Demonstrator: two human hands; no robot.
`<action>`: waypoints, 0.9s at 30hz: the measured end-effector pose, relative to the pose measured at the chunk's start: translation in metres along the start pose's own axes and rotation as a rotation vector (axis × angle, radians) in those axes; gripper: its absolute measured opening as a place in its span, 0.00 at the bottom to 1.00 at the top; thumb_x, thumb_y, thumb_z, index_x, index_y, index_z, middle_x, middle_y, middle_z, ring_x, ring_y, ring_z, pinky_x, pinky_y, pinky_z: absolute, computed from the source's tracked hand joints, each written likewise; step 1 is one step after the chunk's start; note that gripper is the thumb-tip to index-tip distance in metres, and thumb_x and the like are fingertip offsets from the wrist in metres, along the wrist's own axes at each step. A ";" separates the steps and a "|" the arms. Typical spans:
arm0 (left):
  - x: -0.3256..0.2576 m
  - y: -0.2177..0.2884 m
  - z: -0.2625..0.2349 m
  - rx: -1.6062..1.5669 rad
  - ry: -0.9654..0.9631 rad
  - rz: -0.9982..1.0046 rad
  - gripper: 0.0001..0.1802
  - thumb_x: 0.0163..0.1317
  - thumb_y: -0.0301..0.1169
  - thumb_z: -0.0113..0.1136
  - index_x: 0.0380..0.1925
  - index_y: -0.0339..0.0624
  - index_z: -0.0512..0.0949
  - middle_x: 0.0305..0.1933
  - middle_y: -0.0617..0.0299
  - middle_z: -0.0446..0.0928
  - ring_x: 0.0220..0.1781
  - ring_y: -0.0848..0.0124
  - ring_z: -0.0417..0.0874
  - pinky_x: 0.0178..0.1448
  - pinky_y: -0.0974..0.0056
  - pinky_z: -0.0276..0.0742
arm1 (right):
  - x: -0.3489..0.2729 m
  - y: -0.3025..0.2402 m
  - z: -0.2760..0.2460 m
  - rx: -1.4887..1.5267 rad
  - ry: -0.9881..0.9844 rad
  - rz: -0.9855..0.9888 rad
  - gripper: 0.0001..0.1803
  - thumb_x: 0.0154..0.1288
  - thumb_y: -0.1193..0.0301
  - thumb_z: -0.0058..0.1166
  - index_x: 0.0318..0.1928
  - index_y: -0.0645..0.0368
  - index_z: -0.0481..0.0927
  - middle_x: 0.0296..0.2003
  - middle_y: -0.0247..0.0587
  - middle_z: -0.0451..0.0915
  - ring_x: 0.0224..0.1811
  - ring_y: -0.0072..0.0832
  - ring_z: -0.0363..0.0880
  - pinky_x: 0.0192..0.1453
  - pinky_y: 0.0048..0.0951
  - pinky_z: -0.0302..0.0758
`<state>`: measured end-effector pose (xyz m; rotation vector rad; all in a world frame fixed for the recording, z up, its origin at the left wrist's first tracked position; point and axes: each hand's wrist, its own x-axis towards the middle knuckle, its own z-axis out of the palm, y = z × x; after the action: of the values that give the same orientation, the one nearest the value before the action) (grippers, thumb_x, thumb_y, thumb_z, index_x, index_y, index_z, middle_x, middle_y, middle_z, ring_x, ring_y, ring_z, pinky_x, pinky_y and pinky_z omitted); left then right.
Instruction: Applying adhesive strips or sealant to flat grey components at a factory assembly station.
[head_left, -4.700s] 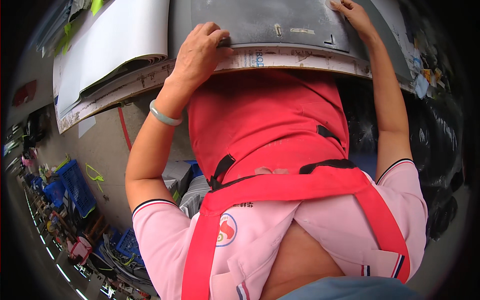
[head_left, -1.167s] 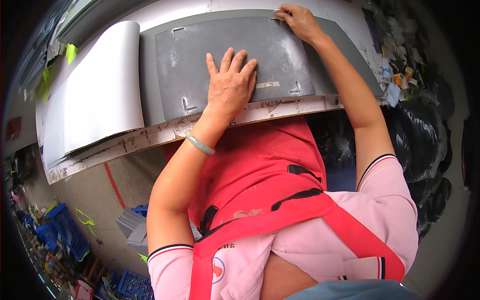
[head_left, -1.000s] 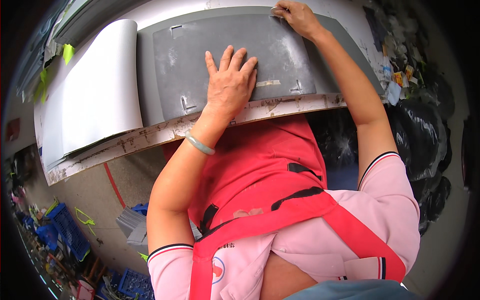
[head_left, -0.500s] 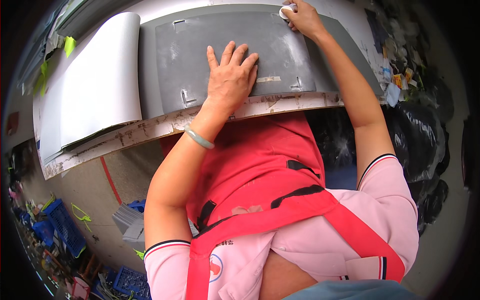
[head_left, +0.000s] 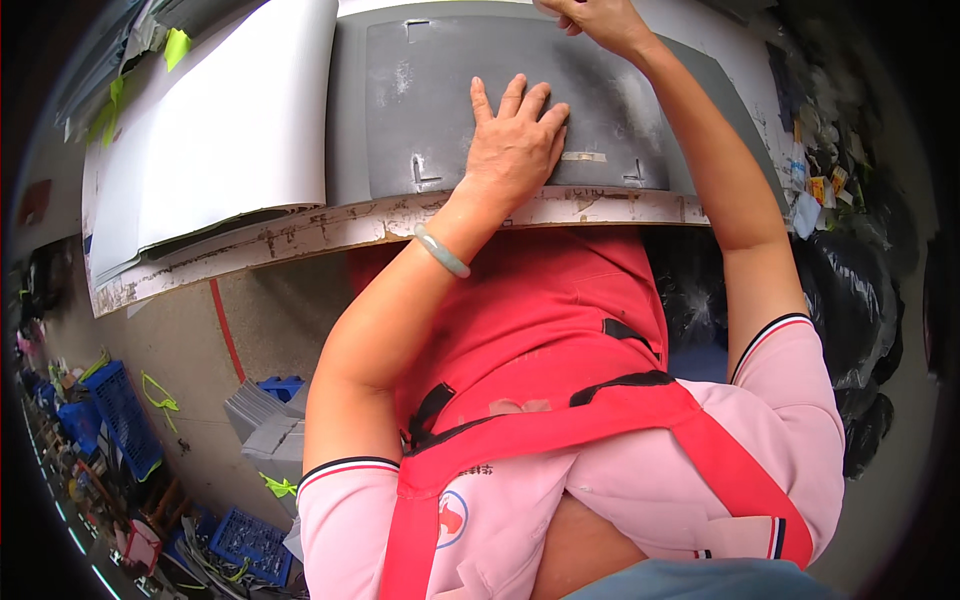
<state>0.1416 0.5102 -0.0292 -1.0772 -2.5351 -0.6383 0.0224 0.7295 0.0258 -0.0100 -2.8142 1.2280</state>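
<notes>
My left hand (head_left: 517,143) lies flat with fingers spread on a dark grey rectangular template (head_left: 450,110). The template has L-shaped slots near its corners, white powdery smudges and a small strip of tape (head_left: 584,157). Beneath it is a larger dark grey sheet (head_left: 347,120), which shows along both sides. At the template's far right side, my right hand (head_left: 600,20) is closed, with fingertips pinched at the picture's top edge. The small white round piece it grips, which looks like marking chalk, is almost wholly cut off there now.
A white sheet (head_left: 240,110), folded over, covers the left of the worktable (head_left: 300,236). Scraps and small packets (head_left: 820,190) crowd the right end, above black plastic bags (head_left: 850,290). Blue crates (head_left: 125,420) and grey stacked pieces (head_left: 270,430) stand on the floor at left.
The view has shifted, so the table appears farther right and higher. My right hand has moved left along the template's far side. My left hand stays pressed on the template.
</notes>
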 end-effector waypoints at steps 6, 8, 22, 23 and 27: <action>0.000 0.002 0.007 -0.018 0.041 -0.002 0.16 0.69 0.41 0.60 0.55 0.53 0.81 0.64 0.59 0.76 0.72 0.53 0.70 0.73 0.22 0.54 | 0.028 -0.052 0.092 -0.261 -0.004 -0.473 0.14 0.69 0.63 0.59 0.42 0.62 0.87 0.35 0.60 0.85 0.37 0.51 0.87 0.47 0.46 0.82; 0.000 0.002 0.007 -0.019 0.037 0.005 0.17 0.69 0.41 0.60 0.54 0.52 0.82 0.63 0.58 0.75 0.71 0.54 0.70 0.73 0.22 0.54 | 0.036 -0.066 0.106 -0.279 -0.017 -0.482 0.13 0.71 0.64 0.57 0.42 0.62 0.86 0.35 0.61 0.85 0.42 0.56 0.86 0.47 0.49 0.81; -0.001 -0.001 0.012 -0.051 0.045 -0.013 0.15 0.69 0.40 0.60 0.52 0.50 0.82 0.62 0.57 0.74 0.72 0.53 0.69 0.72 0.20 0.54 | 0.049 -0.081 0.109 -0.426 -0.072 -0.353 0.11 0.67 0.67 0.59 0.38 0.64 0.84 0.30 0.59 0.85 0.34 0.50 0.87 0.40 0.46 0.83; -0.001 -0.001 0.011 -0.044 0.047 -0.007 0.15 0.69 0.40 0.60 0.52 0.50 0.82 0.62 0.57 0.74 0.72 0.53 0.69 0.72 0.20 0.54 | 0.046 -0.078 0.108 -0.103 -0.090 -0.269 0.09 0.66 0.70 0.58 0.36 0.65 0.83 0.27 0.56 0.85 0.29 0.43 0.87 0.35 0.42 0.83; -0.003 -0.003 0.010 -0.043 0.046 -0.015 0.15 0.69 0.40 0.59 0.52 0.50 0.82 0.62 0.57 0.74 0.72 0.53 0.69 0.72 0.20 0.55 | 0.042 -0.106 0.116 0.082 -0.144 0.109 0.06 0.64 0.77 0.54 0.36 0.67 0.81 0.21 0.46 0.83 0.19 0.26 0.83 0.23 0.31 0.82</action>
<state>0.1400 0.5115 -0.0401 -1.0461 -2.5039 -0.7160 -0.0246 0.5735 0.0274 -0.0747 -2.9175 1.4217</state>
